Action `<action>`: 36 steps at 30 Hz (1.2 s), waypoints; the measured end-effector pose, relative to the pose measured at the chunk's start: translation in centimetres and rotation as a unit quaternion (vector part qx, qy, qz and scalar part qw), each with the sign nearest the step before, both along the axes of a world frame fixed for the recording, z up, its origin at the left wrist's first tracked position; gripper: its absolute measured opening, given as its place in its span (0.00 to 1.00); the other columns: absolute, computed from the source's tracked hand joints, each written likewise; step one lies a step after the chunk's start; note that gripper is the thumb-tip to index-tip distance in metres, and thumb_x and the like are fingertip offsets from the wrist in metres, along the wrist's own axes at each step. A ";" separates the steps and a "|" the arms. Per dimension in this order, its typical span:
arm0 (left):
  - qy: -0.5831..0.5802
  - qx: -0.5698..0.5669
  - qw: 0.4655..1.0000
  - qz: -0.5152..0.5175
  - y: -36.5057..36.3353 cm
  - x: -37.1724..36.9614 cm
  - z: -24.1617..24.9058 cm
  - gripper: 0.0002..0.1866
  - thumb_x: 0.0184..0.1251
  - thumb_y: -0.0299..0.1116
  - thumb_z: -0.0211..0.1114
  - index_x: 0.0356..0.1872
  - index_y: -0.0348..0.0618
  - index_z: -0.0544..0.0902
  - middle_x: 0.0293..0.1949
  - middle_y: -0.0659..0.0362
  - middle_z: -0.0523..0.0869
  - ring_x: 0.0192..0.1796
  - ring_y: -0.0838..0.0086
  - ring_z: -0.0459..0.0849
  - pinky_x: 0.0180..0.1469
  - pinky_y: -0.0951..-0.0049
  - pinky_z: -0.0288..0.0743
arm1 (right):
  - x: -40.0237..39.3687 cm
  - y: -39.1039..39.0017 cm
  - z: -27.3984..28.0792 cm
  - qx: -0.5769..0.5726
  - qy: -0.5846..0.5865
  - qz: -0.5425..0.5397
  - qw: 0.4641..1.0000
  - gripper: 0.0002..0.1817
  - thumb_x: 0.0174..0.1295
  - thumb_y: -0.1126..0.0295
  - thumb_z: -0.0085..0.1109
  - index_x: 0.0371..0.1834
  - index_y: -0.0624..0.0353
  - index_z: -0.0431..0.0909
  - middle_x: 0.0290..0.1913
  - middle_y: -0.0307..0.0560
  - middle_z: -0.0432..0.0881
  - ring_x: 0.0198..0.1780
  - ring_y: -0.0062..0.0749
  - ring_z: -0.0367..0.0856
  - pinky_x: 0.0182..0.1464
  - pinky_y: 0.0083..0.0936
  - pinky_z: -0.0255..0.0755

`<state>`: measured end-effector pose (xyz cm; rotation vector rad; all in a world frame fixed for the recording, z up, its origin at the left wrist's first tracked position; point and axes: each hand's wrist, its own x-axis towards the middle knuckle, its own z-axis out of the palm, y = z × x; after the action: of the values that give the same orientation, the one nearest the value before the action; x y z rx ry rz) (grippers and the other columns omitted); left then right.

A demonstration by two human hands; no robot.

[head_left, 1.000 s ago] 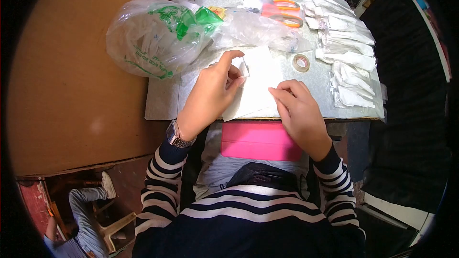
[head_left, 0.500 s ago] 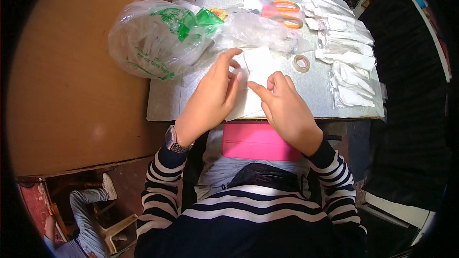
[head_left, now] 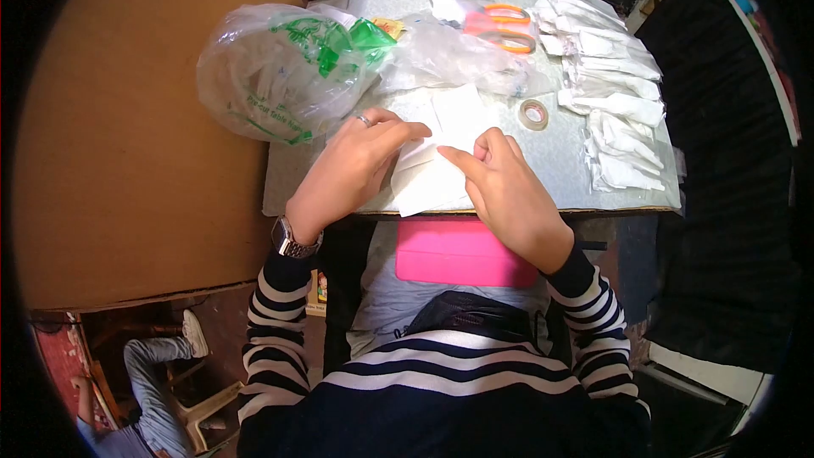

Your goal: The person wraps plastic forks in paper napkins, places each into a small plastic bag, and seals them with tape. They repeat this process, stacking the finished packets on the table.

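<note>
A folded white paper napkin (head_left: 434,187) lies in front of me near the table's front edge, with crease lines across it. At its left side is my left hand (head_left: 356,161), its fingers bent together and the index fingertip on the paper; the thumb is hidden behind the hand. From the right, my right hand (head_left: 515,191) presses one fingertip onto the middle of the napkin while its other fingers curl in. A roll of tape (head_left: 533,114) lies just beyond my right hand.
A clear plastic bag with green print (head_left: 254,76) stands at the left, beside a crumpled clear bag (head_left: 458,59). Orange-handled scissors (head_left: 509,38) lie at the back. Several wrapped white packets (head_left: 615,106) line the right side. A pink case (head_left: 458,254) rests on my lap. Another person's leg (head_left: 153,382) shows lower left.
My left hand has drawn back left and lower, and its spread fingers have come together at the napkin's left part. My right hand has stayed nearly in place.
</note>
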<state>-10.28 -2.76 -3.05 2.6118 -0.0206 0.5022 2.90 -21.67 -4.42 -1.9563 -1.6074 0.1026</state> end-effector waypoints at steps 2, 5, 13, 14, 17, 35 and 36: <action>0.006 -0.009 1.000 0.005 -0.1 0.1 0.0 0.19 0.54 0.15 0.62 0.48 0.42 0.80 0.46 0.54 0.83 0.52 0.57 0.78 0.55 0.62 0.71 | 0.1 0.0 0.0 0.000 -0.001 0.004 1.000 0.21 0.57 0.79 0.56 0.56 0.62 0.79 0.41 0.53 0.69 0.45 0.44 0.70 0.50 0.32 0.69; 0.012 -0.009 1.000 0.007 0.0 0.2 0.1 0.19 0.54 0.15 0.63 0.48 0.42 0.80 0.46 0.55 0.83 0.52 0.58 0.78 0.55 0.63 0.71 | 0.3 -0.1 0.1 -0.001 0.014 0.011 1.000 0.21 0.58 0.80 0.55 0.57 0.62 0.78 0.41 0.54 0.69 0.45 0.46 0.70 0.51 0.33 0.69; -0.001 0.021 0.999 -0.039 0.6 0.5 0.0 0.12 0.55 0.17 0.65 0.41 0.42 0.82 0.41 0.59 0.85 0.49 0.61 0.80 0.53 0.64 0.72 | 1.4 -0.7 0.3 0.001 0.111 0.034 0.993 0.17 0.63 0.77 0.53 0.56 0.65 0.72 0.44 0.57 0.70 0.49 0.51 0.72 0.53 0.37 0.69; -0.006 0.020 0.999 -0.039 0.6 0.6 -0.1 0.11 0.56 0.18 0.65 0.40 0.41 0.83 0.40 0.59 0.85 0.48 0.61 0.80 0.53 0.64 0.72 | 1.6 -0.7 0.4 0.000 0.124 0.035 0.992 0.16 0.64 0.75 0.54 0.55 0.65 0.72 0.45 0.57 0.70 0.49 0.50 0.73 0.53 0.36 0.69; -0.018 0.016 0.999 -0.034 0.5 0.7 -0.3 0.08 0.58 0.20 0.65 0.39 0.40 0.83 0.38 0.57 0.85 0.46 0.60 0.80 0.51 0.64 0.72 | 1.9 -0.9 0.5 -0.009 0.153 0.040 0.987 0.15 0.65 0.69 0.58 0.51 0.65 0.74 0.45 0.54 0.70 0.48 0.46 0.74 0.52 0.33 0.69; -0.013 -0.002 1.000 -0.015 0.3 1.7 0.2 0.07 0.61 0.22 0.65 0.40 0.32 0.82 0.35 0.47 0.84 0.41 0.52 0.82 0.44 0.63 0.75 | 0.8 -0.7 -0.6 0.047 0.095 0.027 0.994 0.12 0.62 0.66 0.64 0.41 0.63 0.77 0.42 0.53 0.70 0.45 0.47 0.73 0.50 0.36 0.70; -0.007 -0.007 1.000 -0.010 0.3 1.7 0.2 0.08 0.61 0.23 0.65 0.40 0.33 0.82 0.35 0.47 0.84 0.41 0.52 0.82 0.45 0.63 0.75 | 0.7 -0.6 -0.7 0.049 0.100 0.019 0.994 0.10 0.63 0.68 0.62 0.41 0.63 0.77 0.41 0.53 0.71 0.45 0.47 0.73 0.49 0.36 0.70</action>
<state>-8.58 -2.45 -2.84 2.5909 -0.0483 0.5108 3.64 -22.30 -5.12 -1.7809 -1.4909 0.2225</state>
